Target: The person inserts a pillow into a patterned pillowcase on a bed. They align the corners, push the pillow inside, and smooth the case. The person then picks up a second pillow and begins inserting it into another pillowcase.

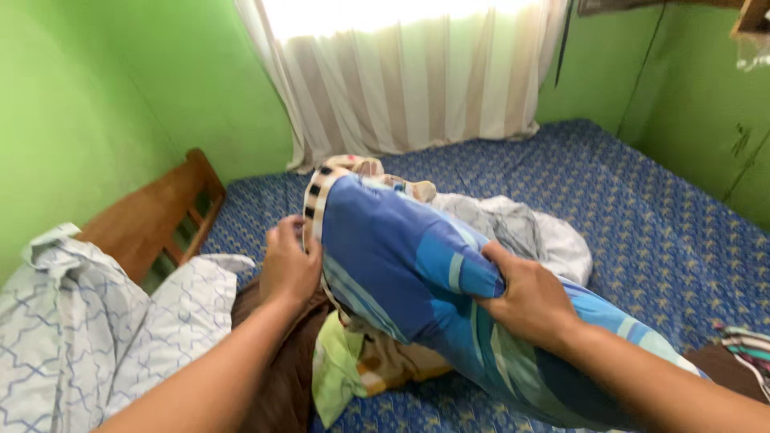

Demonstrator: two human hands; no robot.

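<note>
A long pillow in a blue striped cover (401,265) lies across the middle of the bed, its far end showing a beige and black patterned edge. My left hand (289,265) grips that cover's edge at the pillow's left side. My right hand (529,301) presses and pinches the blue fabric on top, nearer to me. Under the pillow lie a green and beige cloth (345,373) and a brown cloth (281,377).
The bed has a blue patterned sheet (642,208). A grey-white crumpled cloth (529,228) lies behind the pillow. A white and grey patterned blanket (88,321) hangs over the wooden headboard (160,212) at left. A striped curtain (417,80) and green walls stand behind.
</note>
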